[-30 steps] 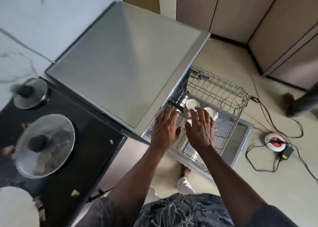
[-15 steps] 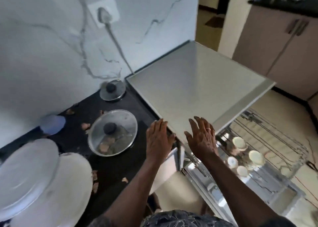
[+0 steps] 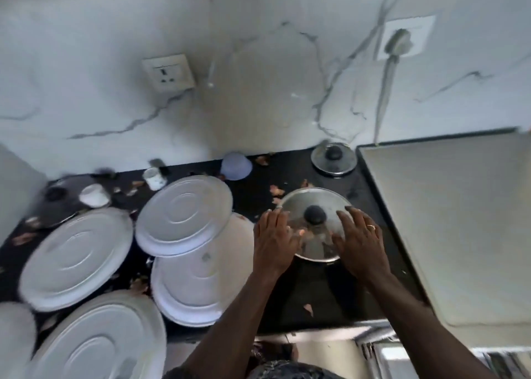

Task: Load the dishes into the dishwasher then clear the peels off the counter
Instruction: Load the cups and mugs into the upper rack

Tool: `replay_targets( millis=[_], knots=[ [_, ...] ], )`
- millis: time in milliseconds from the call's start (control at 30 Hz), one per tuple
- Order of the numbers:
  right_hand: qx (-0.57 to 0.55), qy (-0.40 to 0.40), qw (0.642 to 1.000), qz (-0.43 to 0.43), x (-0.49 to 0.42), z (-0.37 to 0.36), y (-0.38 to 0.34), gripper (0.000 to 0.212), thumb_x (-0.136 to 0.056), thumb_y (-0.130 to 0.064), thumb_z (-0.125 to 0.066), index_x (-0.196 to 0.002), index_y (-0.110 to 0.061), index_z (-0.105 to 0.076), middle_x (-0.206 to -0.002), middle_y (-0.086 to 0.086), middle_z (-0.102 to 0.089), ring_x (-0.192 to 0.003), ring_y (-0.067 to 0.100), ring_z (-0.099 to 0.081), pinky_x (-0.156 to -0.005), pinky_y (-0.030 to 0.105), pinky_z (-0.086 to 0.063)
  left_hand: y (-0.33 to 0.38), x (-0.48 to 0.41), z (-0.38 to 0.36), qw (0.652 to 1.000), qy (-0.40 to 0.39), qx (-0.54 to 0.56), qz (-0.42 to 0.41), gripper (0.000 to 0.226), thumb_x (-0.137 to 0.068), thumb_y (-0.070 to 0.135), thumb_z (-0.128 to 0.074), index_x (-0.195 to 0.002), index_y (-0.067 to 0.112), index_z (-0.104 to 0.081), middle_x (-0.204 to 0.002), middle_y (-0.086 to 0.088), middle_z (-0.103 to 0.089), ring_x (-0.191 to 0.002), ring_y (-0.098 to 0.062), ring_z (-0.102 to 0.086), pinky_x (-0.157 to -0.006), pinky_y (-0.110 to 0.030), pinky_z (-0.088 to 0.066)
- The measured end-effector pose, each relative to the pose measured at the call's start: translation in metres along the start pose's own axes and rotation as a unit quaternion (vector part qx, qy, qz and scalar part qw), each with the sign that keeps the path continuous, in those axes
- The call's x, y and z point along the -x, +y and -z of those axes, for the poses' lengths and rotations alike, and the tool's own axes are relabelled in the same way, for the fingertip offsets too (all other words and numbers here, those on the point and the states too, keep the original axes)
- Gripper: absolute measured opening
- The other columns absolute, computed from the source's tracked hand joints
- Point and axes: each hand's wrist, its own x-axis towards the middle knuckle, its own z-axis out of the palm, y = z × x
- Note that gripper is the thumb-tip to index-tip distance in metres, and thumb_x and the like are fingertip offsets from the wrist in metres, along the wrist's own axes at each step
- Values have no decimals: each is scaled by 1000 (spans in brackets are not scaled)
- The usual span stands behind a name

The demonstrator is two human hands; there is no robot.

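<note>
Now the left hand (image 3: 273, 243) and right hand (image 3: 359, 246) had been brought back from the dishwasher (image 3: 445, 220) and were held open and apart over the glass lid (image 3: 313, 199) by the counter's (image 3: 316, 292) right edge, so plates (image 3: 184, 212) remained unloaded and peels (image 3: 277, 190) uncleared.

I see a black-knobbed glass lid (image 3: 311, 202) flat on the black counter (image 3: 316, 298), overturned white plates (image 3: 184, 212) overlapping to its left, brown peels (image 3: 277, 190) scattered around them.
</note>
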Motion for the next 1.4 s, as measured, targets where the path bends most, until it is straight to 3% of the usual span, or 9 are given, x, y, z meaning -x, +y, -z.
replay_targets(
  millis=[133, 500, 633, 800, 1033, 1200, 1400],
  knots=[
    [-19, -27, 999, 41, -33, -10, -39, 56, -90, -42, -64, -141, -23, -49, -154, 5, -41, -138, 33, -42, -111, 51, -35, -48, -6, 17, 999, 24, -10, 48, 55, -94, 51, -56, -139, 21, -49, -152, -2, -44, -145, -25, -32, -117, -41, -29],
    [-6, -93, 980, 177, -94, -42, -124, 60, -92, -39, -66, -146, -22, -46, -155, 4, -38, -138, 35, -41, -106, 53, -41, -152, -7, 59, 982, 122, -47, 138, 48, -93, 51, -53, -130, 20, -54, -147, -1, -49, -139, -28, -37, -114, -45, -33],
    [20, -106, 970, 218, -120, -66, -152, 58, -88, -37, -72, -140, -16, -56, -150, 10, -46, -135, 38, -45, -107, 54, -43, -195, -3, 77, 969, 151, -41, 191, 48, -93, 50, -56, -130, 19, -56, -150, -1, -47, -142, -26, -33, -117, -42, -30],
    [13, -129, 957, 261, -148, -91, -192, 56, -84, -31, -78, -135, -14, -61, -144, 13, -51, -128, 42, -48, -101, 57, -46, -250, 2, 109, 952, 185, -70, 234, 46, -92, 50, -55, -126, 19, -60, -145, -3, -51, -137, -28, -40, -112, -45, -36],
    [13, -189, 922, 337, -189, -95, -266, 56, -92, -34, -67, -143, -19, -49, -153, 12, -42, -134, 38, -47, -106, 55, -46, -328, -14, 142, 939, 184, -92, 276, 47, -90, 48, -59, -128, 20, -58, -144, 1, -50, -135, -26, -41, -106, -44, -40],
    [24, -199, 897, 395, -228, -106, -322, 56, -92, -30, -66, -143, -20, -47, -153, 3, -36, -130, 35, -48, -100, 51, -49, -375, -41, 165, 933, 178, -95, 299, 42, -90, 47, -61, -122, 19, -61, -144, -1, -51, -135, -25, -39, -106, -44, -37],
    [21, -182, 887, 424, -268, -140, -392, 57, -84, -23, -74, -137, -10, -55, -139, 15, -52, -117, 41, -56, -98, 45, -46, -439, -80, 187, 935, 137, -119, 305, 49, -90, 47, -65, -127, 15, -59, -147, -8, -49, -137, -33, -38, -108, -50, -37]
  ],
)
